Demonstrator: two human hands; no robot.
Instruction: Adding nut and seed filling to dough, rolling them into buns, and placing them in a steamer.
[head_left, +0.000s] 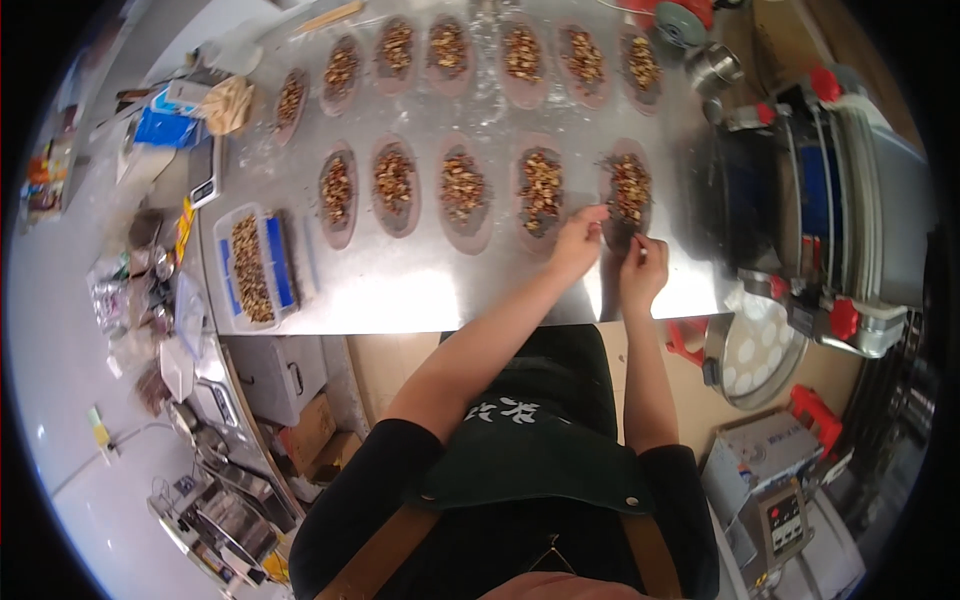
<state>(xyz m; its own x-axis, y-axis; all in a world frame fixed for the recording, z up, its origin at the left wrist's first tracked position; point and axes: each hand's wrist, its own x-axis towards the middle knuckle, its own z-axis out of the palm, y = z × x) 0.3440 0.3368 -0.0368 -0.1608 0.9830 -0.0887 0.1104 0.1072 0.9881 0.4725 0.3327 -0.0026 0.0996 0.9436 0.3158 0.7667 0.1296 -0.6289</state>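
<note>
At the right end of the near row lies a flat, pinkish oval dough piece, with a dark grey layer and chopped nuts on it. My left hand reaches its left edge, thumb and fingers closed together there. Right at its near tip, my right hand pinches the edge between thumb and fingers. Beside my left hand lies a similar oval dough piece, topped the same way. Several more topped ovals, such as one dough piece, lie flat in two rows across the metal table.
A clear plastic tub of chopped nuts stands at the table's left front. Metal cups sit at the far right. A large machine with red knobs borders the right side. Below it is a round tray of pale discs.
</note>
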